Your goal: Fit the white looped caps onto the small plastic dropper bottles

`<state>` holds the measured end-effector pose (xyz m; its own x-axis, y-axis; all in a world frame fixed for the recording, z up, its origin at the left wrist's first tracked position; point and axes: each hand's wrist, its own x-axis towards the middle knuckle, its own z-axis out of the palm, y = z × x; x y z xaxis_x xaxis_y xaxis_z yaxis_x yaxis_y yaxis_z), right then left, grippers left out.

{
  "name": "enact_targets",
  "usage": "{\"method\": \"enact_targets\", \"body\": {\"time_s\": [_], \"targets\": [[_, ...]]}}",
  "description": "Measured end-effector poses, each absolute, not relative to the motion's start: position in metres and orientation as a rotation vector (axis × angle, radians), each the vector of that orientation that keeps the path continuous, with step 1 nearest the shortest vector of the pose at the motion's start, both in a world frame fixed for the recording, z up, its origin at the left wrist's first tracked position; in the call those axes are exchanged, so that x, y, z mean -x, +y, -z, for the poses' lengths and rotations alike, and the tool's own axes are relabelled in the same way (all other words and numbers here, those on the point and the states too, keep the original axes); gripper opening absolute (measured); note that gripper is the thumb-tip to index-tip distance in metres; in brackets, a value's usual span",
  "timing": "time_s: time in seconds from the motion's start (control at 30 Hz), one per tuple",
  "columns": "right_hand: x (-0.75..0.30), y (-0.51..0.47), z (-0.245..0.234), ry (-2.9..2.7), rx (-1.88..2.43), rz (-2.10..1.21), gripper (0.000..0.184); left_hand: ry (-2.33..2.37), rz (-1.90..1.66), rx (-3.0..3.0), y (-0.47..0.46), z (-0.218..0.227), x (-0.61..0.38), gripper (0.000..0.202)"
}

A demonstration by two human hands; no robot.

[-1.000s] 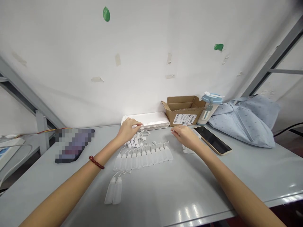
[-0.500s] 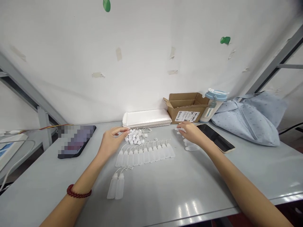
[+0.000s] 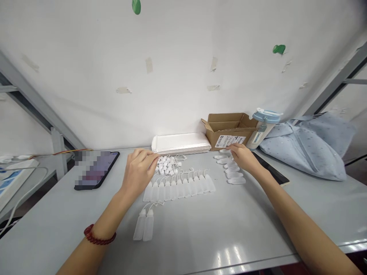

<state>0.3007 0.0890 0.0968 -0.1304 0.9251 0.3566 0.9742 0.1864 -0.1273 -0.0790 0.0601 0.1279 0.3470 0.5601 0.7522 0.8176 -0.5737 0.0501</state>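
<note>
Grey, smooth tabletop [image 3: 229, 225]; work at mid-stage, by my reading.

Apparently done: a long row of slim, translucent plastic bottles with white neck fittings and thin pale cords [image 3: 180, 190], lying side by side near the middle, about ten, cords curving off the far ends. Closer to the wearer, left of the row's middle: a separate pair of corded translucent bottles [image 3: 148, 228], same make, lying together.

Apparently left: a heap of small, white plastic caps [image 3: 166, 164], some pale cords among them, just beyond the row's left part. Too jumbled to count. To the right, a loose column of bare, translucent plastic bottles [image 3: 235, 180], lying flat, no fitting or cord visible on any. Several in view; fingers may hide more. Supplies of both parts remain, so more joining is probably due.

Left hand [image 3: 137, 173]: at the heap's left edge, thumb and fingertips drawn into a pinch grip; cannot tell whether a cap is in it. Dark red beaded bracelet [image 3: 99, 236] on that arm.

Right hand [image 3: 243, 158]: at the far part of the bare column, fingers bent, tips beside the farthest bottles. Cannot tell whether its grip has hold of one.

Behind that column: brown, open-topped cardboard box [image 3: 212, 138], with a printed label.
</note>
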Motion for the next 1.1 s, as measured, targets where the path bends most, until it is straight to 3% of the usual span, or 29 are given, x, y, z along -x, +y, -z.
{"method": "enact_targets", "body": {"time_s": [0.47, 0.87, 1.1], "targets": [[-0.308, 0.100, -0.081, -2.140, 1.778, 0.009, 0.034, -1.343, 1.243, 2.385, 0.053, -0.132, 0.070, 0.016], [-0.286, 0.082, -0.114, -2.041, 1.659, -0.076, 0.028, -1.692, 1.560, 2.520, 0.045, -0.140, 0.065, 0.014], [-0.207, 0.034, -0.137, -1.950, 1.209, -0.380, 0.010, -2.212, 1.773, 2.591, 0.034, -0.147, 0.050, 0.024]]}}
